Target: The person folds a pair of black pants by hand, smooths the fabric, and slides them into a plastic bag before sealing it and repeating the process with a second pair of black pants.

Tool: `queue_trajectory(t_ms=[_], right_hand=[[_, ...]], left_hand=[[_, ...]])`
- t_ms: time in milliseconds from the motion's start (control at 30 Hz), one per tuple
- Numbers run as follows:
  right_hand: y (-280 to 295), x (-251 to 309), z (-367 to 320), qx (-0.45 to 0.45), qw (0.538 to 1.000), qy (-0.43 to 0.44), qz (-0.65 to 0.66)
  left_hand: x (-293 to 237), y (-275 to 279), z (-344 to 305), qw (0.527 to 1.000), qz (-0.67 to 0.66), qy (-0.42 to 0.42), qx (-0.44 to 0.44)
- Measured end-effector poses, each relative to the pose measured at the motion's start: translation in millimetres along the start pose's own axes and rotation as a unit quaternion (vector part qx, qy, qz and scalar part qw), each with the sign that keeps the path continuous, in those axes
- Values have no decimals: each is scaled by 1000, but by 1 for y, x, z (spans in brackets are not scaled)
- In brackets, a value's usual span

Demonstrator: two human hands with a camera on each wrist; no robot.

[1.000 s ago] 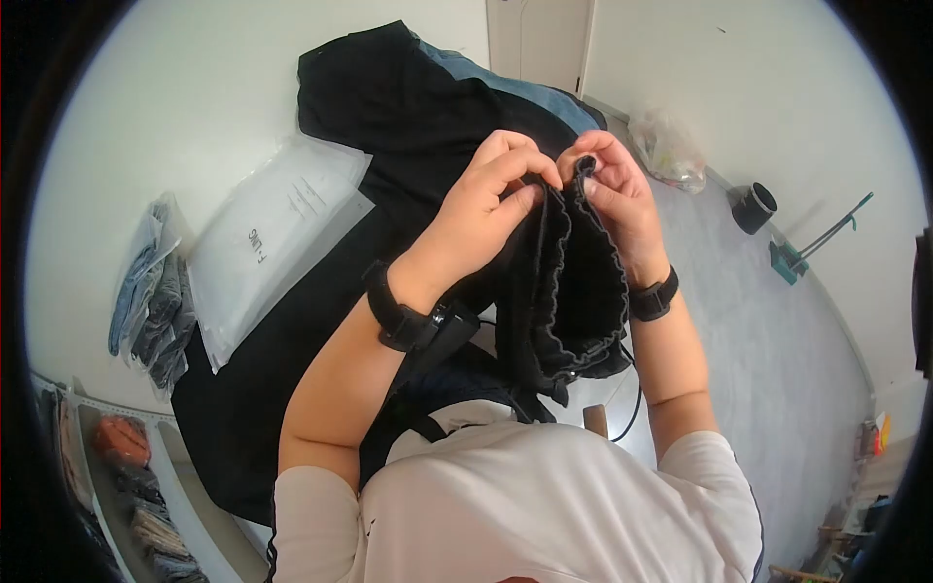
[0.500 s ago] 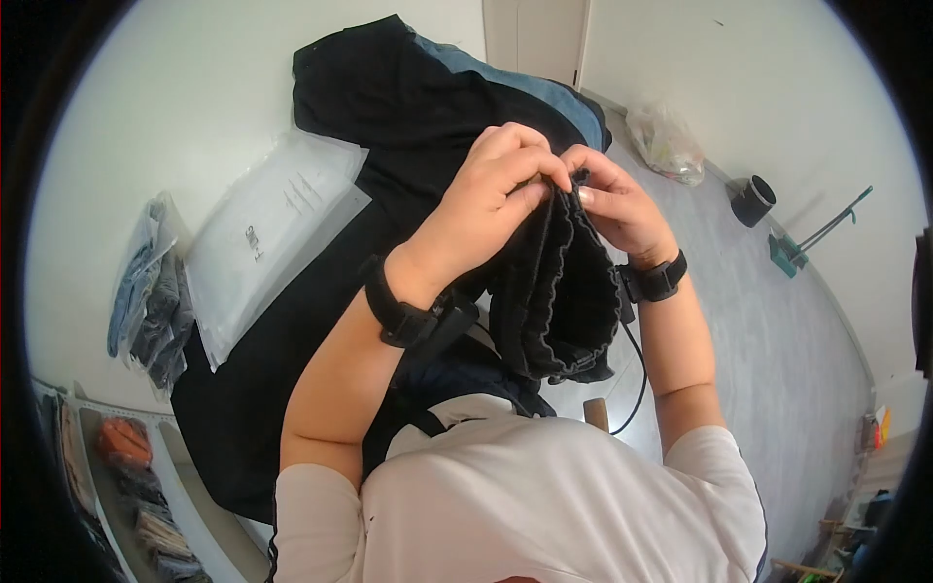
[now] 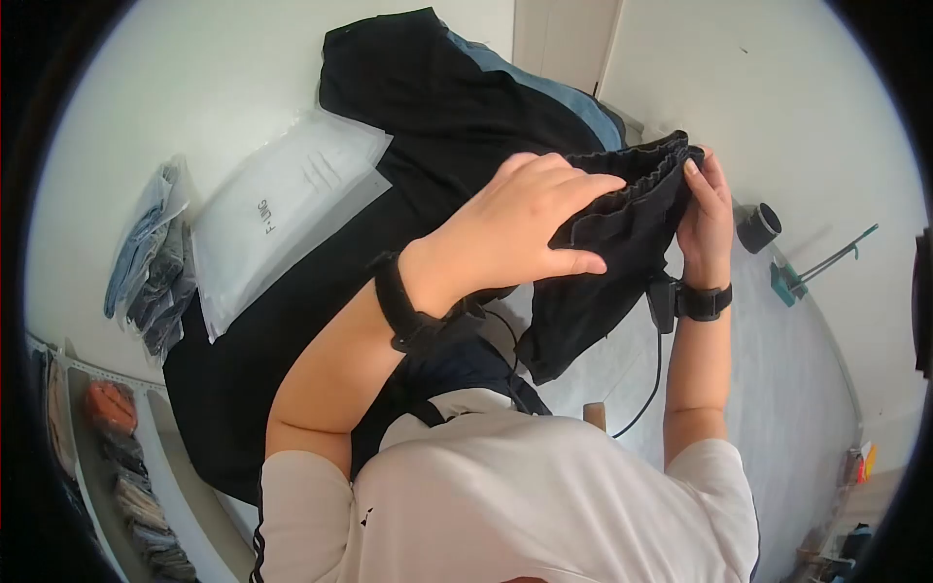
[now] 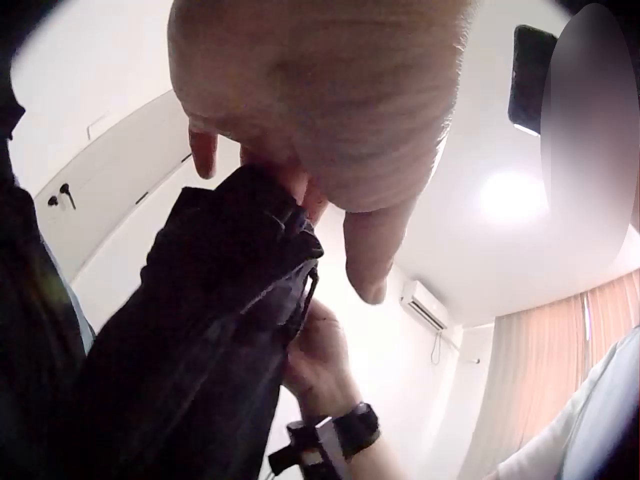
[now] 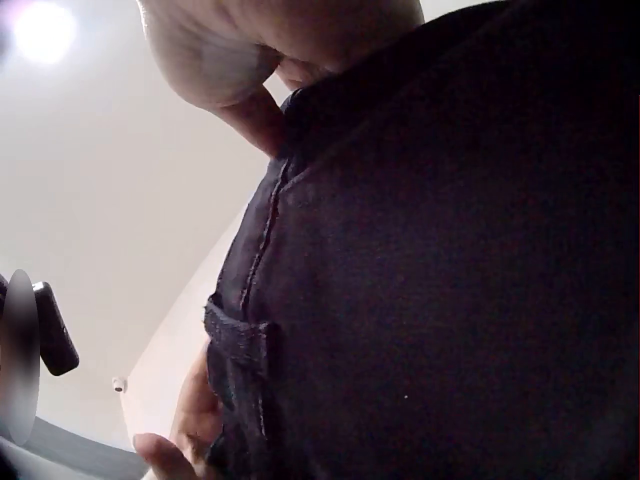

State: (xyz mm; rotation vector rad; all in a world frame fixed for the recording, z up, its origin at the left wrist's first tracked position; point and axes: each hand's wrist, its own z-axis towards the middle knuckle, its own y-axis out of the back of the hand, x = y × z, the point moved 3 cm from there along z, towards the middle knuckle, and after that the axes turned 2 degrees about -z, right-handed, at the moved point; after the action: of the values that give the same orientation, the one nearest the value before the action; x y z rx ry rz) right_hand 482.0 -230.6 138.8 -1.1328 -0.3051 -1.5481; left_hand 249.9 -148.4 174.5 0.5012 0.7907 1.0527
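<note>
Black trousers (image 3: 607, 301) hang in front of the person, their gathered waistband facing up and a belt loop (image 5: 240, 338) showing in the right wrist view. At the far right end of the waistband the right hand (image 3: 707, 219) pinches the edge, thumb on the near side and fingers behind. The left hand (image 3: 520, 219) lies at the opposite end with its fingers stretched along the waistband. Its thumb stands straight out, away from the cloth. In the left wrist view some of the left fingers are hidden behind the fabric.
Black cloth (image 3: 398, 87) spreads beneath, with blue denim (image 3: 539, 92) along its far edge. Frosted plastic bags (image 3: 277, 219) lie on it. Bagged folded jeans (image 3: 146, 248) are at the left, above a shelf (image 3: 185, 457). A black bin (image 3: 758, 230) and green dustpan (image 3: 789, 287) stand on the floor.
The hands were close together, pinching the waistband edges. Now the right hand has moved right with one end, the waistband is drawn out sideways, and the left fingers and thumb have spread.
</note>
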Motion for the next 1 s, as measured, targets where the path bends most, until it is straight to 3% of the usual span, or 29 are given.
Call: queue_trajectory(t_ms=[100, 167, 300, 367, 433, 500, 600, 633, 667, 700, 733, 767, 833, 900, 967, 1000], right_hand=[[3, 4, -5, -16, 1000, 14, -9], [1, 4, -14, -31, 997, 46, -54], [-13, 2, -30, -27, 991, 60, -117], [-27, 0, -39, -17, 982, 81, -171], [-38, -7, -44, -16, 978, 71, -198], [-46, -15, -48, 3, 965, 99, -244], [-57, -18, -54, 14, 970, 84, -229], [-55, -19, -55, 20, 969, 83, -231], [-50, -19, -55, 8, 970, 77, -230], [-45, -21, -55, 59, 976, 56, -203], [-39, -27, -58, 110, 978, 38, -172], [-27, -28, -59, 99, 980, 32, -170], [0, -26, -68, 142, 947, 72, -278], [42, -33, -86, 110, 952, 47, -281], [92, -52, -113, 57, 914, -70, -396], [108, -62, -128, 50, 915, -74, -393]], left_hand=[[7, 0, 2, 994, 108, -1, 6], [17, -3, 2, 985, 157, 27, 65], [24, 10, -4, 986, 109, 67, 110], [24, 11, -5, 985, 128, 75, 90], [8, 16, 6, 991, 77, 49, -94], [8, 0, 13, 992, 89, 44, -78], [21, -26, 22, 982, 101, 157, 23], [24, -27, 26, 982, 97, 155, 34], [30, -28, 29, 977, 84, 174, 88], [34, -32, 28, 968, 69, 193, 142], [33, -35, 22, 979, 78, 154, 107], [39, -39, 20, 978, 73, 155, 118], [47, -44, 18, 986, 87, 90, 112], [51, -43, 20, 981, 104, 96, 130], [55, -40, 21, 980, 110, 73, 146], [57, -39, 21, 983, 107, 48, 139]])
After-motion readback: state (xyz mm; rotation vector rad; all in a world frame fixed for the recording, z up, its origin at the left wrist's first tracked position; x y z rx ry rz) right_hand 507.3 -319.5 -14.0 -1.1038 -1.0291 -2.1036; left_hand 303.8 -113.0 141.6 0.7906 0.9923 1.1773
